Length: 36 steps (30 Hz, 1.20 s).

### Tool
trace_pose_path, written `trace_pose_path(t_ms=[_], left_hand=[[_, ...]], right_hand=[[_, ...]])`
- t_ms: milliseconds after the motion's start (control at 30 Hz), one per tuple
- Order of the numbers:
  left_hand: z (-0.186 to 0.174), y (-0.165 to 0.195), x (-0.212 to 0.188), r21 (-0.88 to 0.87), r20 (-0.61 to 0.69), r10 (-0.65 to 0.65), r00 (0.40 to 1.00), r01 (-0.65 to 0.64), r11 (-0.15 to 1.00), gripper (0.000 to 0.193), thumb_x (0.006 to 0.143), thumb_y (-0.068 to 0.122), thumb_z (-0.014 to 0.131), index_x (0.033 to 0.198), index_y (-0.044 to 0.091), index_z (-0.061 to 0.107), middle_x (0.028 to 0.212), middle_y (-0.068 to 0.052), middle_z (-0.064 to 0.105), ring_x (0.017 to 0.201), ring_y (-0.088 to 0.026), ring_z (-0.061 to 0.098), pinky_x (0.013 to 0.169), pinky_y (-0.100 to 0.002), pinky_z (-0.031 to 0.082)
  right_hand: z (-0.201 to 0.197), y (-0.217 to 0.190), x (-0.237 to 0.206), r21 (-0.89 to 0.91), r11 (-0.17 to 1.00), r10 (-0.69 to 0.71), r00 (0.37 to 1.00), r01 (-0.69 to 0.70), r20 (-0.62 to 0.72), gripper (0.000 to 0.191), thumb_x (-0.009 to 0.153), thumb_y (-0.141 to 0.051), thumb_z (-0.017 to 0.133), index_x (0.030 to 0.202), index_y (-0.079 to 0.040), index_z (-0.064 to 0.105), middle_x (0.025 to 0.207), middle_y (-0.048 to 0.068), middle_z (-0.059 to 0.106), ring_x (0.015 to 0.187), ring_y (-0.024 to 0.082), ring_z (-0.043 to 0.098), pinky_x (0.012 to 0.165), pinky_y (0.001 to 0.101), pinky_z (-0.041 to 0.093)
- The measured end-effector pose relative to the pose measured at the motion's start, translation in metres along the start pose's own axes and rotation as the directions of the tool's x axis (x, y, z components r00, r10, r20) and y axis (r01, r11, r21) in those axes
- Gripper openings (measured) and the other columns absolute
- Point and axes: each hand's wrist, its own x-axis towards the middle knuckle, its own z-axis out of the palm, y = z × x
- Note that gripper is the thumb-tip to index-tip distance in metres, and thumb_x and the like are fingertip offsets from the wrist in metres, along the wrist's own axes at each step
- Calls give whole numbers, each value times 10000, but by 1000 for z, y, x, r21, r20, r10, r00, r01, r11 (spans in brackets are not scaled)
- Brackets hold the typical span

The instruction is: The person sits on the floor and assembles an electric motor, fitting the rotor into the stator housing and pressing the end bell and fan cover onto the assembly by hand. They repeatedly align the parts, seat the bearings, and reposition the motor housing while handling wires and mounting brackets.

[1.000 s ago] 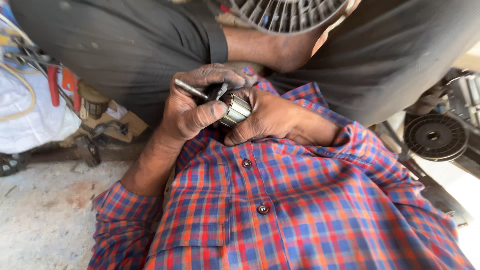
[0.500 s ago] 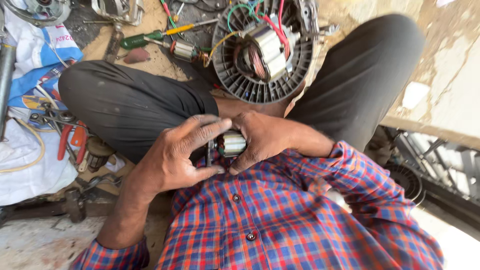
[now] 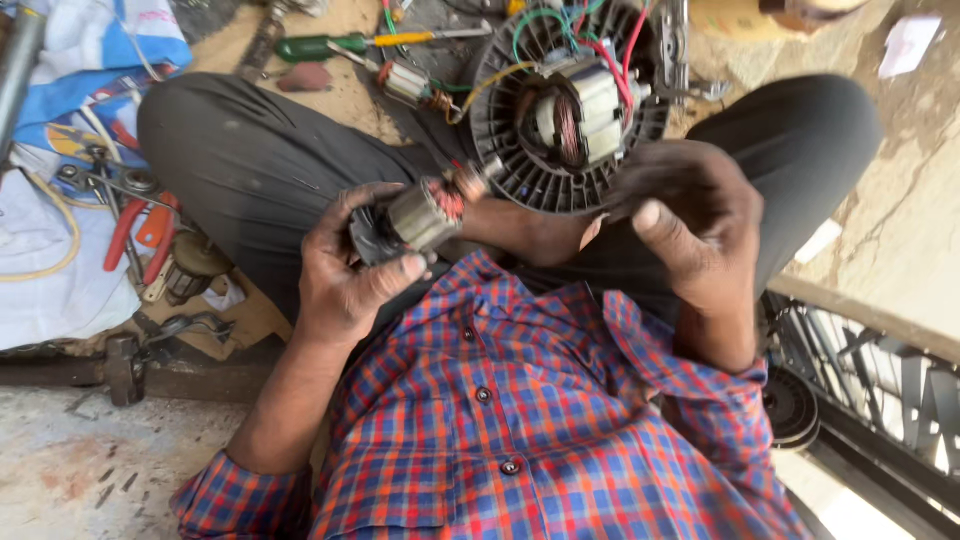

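Left hand (image 3: 345,275) clasps a small motor armature (image 3: 415,215); right hand (image 3: 695,215) hovers apart, above the round stator housing (image 3: 570,100).

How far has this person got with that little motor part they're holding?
Done, it seems: the small armature is out and apart from the round motor housing, whose coloured wires lie exposed. In hand: the left hand grips the armature; the right hand is raised, holding nothing visible. Left: the two parts remain separate.

Open room lies between the left hand (image 3: 350,275) and right hand (image 3: 690,225); the fan motor (image 3: 570,100) blocks the far side.
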Motion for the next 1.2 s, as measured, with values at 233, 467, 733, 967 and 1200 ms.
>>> trace_pose_path(t_ms=[233,467,733,967,1200], left_hand=[[2,0,3,261,26,167,986,-168,951,578,901,111,854,1388,-14,570,1208,-122,676,1068,-148,705,954,-279,620],[12,7,4,365,67,148,987,-162,917,564,854,173,857,1331,20,598,1164,-87,684,1008,-125,732,908,-286,656],[22,23,-2,439,244,94,965,-196,877,722,773,331,923,1368,69,608,1127,-64,698,1003,-140,718,910,-305,632],[30,29,0,525,289,107,951,-251,813,952,805,454,916,1537,45,466,1405,-148,613,1309,-249,657,1106,-375,606],[24,31,9,574,358,177,917,-366,733,912,779,393,958,1494,68,494,1360,-137,668,1287,-248,689,1091,-389,601]], right_hand=[[-16,41,3,-204,974,-122,988,101,-94,531,990,-164,847,1399,42,577,1222,77,682,1117,130,667,1004,260,557],[12,24,-12,-305,933,-239,963,192,-123,321,1045,-109,824,1292,25,669,1081,73,722,933,130,700,862,238,578],[43,51,-15,284,948,70,964,-144,256,486,935,-114,856,1341,64,658,1080,61,672,1016,147,662,909,283,560],[40,85,-16,647,713,142,959,-271,245,450,948,-56,815,1341,65,633,1205,163,703,1089,248,707,985,401,601],[51,77,-22,576,798,83,978,-179,189,400,964,-124,808,1299,37,661,1207,159,712,1067,245,713,952,401,615]])
